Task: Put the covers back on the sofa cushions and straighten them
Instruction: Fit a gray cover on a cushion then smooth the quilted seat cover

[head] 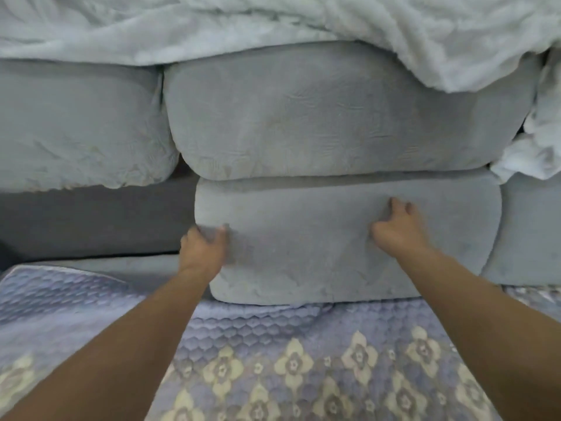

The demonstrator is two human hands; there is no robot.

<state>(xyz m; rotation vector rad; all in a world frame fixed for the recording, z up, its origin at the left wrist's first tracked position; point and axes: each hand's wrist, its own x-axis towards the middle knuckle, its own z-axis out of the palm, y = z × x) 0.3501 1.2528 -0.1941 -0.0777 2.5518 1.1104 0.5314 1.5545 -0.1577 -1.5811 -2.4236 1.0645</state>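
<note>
A covered blue-grey seat cushion (pixel 303 238) stands on its edge on the sofa seat, below a larger back cushion (pixel 334 117). My left hand (pixel 203 250) wraps around the seat cushion's left edge, thumb on the front face and fingers behind it. My right hand (pixel 397 229) rests on the cushion's front, right of centre, fingers curled into the fabric. Another back cushion (pixel 79 126) sits at the left. Loose pale cover fabric (pixel 273 22) is draped along the sofa top and hangs down at the right.
A quilted purple seat pad with cream flowers (pixel 303 360) covers the sofa seat in front of me. Bare dark grey sofa back (pixel 91 220) shows at the left. A further covered cushion (pixel 528 232) stands at the right, with crumpled pale fabric (pixel 537 141) above it.
</note>
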